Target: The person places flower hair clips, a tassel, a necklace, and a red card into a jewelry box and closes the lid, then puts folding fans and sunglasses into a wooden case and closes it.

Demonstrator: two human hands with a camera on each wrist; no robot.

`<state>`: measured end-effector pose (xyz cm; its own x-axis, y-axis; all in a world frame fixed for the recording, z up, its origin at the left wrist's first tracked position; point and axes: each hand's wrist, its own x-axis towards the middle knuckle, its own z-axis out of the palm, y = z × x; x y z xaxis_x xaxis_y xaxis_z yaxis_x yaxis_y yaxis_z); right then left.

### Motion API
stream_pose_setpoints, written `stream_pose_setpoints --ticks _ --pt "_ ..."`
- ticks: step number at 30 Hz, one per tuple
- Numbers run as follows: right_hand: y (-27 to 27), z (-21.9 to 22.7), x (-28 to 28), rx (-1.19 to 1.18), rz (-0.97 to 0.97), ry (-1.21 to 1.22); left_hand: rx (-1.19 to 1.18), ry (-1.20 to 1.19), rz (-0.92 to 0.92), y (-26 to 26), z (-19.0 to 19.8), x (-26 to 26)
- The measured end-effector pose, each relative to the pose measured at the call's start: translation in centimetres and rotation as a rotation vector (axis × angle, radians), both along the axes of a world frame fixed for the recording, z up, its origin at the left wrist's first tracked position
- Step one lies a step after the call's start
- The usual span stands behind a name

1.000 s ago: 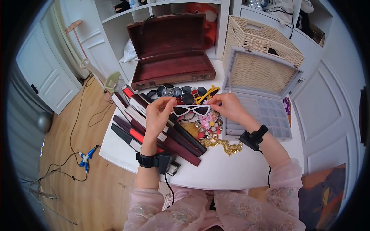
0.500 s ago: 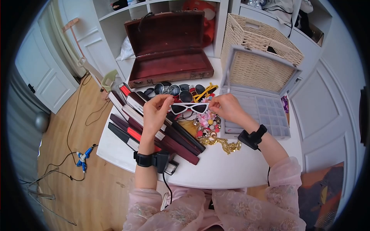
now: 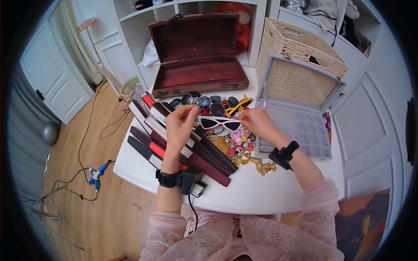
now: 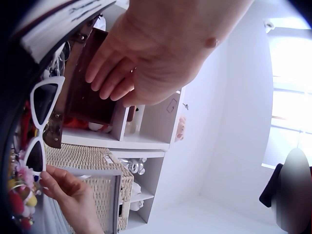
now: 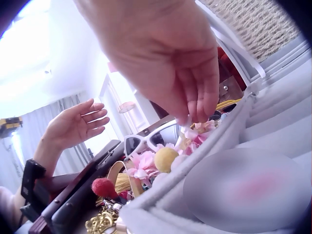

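Observation:
White-framed cat-eye sunglasses (image 3: 220, 123) with dark lenses are held over a pile of accessories. My right hand (image 3: 260, 123) pinches their right end between thumb and fingers, also seen in the right wrist view. My left hand (image 3: 179, 129) is raised beside their other end, fingers extended and apart from the frame; the left wrist view shows nothing in that hand (image 4: 151, 53). Below lie pink flower ornaments (image 5: 144, 165), pompom beads and a gold chain (image 3: 265, 167). Behind the white pair are several round dark sunglasses (image 3: 217, 109) and a yellow-framed pair (image 3: 238, 105).
An open dark red suitcase (image 3: 202, 74) stands at the back of the white table (image 3: 244, 198). On the right is an open grey compartment box (image 3: 311, 132), with a wicker basket (image 3: 300, 48) behind. Book-like cases (image 3: 209, 165) lie beneath my left arm.
The white sunglasses have tilted, their right end now lower. My left fingertips, earlier right at the frame's left end, now stand slightly apart from it. My right hand keeps its pinch.

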<state>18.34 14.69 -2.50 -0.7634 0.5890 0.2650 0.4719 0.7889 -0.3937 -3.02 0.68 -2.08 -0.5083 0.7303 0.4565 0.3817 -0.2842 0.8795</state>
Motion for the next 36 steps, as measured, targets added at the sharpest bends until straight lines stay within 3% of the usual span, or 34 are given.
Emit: stream_pose_setpoints --ticks 13,18,23,28,33,36 --pt "-0.6 3.4 -0.8 0.048 0.108 0.094 0.112 -0.038 0.132 -0.2 0.5 -0.2" --pt "-0.4 2.6 -2.3 0.019 0.085 0.132 0.136 -0.063 0.131 -0.1 0.6 -0.2" --pt "-1.1 2.1 -4.0 -0.206 -0.013 0.274 0.118 -0.051 0.141 -0.1 0.5 -0.3" --pt "-0.5 0.9 -4.1 -0.154 0.024 0.310 0.058 -0.011 0.133 -0.3 0.7 -0.2" --pt "-0.2 1.7 -0.6 0.063 -0.054 -0.040 0.054 -0.016 0.123 -0.5 1.0 0.1" --pt "0.0 1.6 1.0 0.079 -0.050 -0.133 0.058 -0.014 0.109 -0.4 0.9 0.0"
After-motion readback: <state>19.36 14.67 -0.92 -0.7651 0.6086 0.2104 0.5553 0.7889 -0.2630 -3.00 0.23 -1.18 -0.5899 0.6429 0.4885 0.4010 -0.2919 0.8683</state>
